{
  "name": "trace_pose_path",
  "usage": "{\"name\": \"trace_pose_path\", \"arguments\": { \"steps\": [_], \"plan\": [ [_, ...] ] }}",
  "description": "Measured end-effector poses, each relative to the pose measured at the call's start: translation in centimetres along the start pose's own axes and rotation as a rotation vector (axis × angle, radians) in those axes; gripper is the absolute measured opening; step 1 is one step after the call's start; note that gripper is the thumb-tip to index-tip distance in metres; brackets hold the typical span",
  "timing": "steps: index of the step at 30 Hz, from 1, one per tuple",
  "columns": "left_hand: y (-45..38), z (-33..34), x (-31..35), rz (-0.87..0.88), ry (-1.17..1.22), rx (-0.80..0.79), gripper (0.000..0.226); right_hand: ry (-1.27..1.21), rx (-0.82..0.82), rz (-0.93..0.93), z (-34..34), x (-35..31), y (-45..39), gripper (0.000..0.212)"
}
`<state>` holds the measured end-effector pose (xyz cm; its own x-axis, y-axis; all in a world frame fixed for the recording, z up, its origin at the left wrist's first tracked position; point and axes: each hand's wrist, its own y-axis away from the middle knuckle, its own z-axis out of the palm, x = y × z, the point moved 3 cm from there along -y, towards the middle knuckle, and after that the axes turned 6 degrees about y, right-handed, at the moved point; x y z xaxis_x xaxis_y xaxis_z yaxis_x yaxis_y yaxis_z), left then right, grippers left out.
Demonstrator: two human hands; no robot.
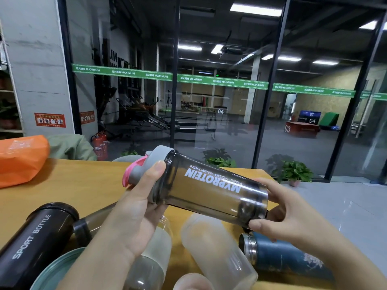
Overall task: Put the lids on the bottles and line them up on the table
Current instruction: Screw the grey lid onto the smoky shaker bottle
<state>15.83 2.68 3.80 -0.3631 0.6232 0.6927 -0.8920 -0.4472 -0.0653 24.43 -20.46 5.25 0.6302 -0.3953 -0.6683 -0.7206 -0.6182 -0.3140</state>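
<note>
Held tilted above the tabletop [83, 185], the smoky shaker bottle [209, 191] was grasped near its neck by the left hand [134, 208], base by the right hand [293, 214]. Its grey lid [152, 162] seemed seated, so standing it upright likely came next.

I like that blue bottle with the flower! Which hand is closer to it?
The right hand. It holds the base of the smoky shaker just above the blue bottle. The left hand grips the shaker's lid end, farther off.
</note>
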Motion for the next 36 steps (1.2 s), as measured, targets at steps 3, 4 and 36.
{"name": "trace_pose_path", "arguments": {
  "steps": [3, 4, 36],
  "plan": [
    [-0.1, 0.3, 0.0, 0.017, 0.017, -0.087, 0.085, -0.081, 0.02, -0.006, 0.0, -0.1, -0.2, 0.056],
    [-0.1, 0.4, 0.1, 0.023, 0.024, -0.114, 0.09, -0.109, 0.026, 0.003, 0.0, -0.1, -0.2, 0.057],
    [0.2, 0.6, -0.6, 0.071, 0.004, 0.127, 0.058, -0.318, 0.054, 0.002, 1.3, 0.5, -0.8, 0.087]
  ]
}}
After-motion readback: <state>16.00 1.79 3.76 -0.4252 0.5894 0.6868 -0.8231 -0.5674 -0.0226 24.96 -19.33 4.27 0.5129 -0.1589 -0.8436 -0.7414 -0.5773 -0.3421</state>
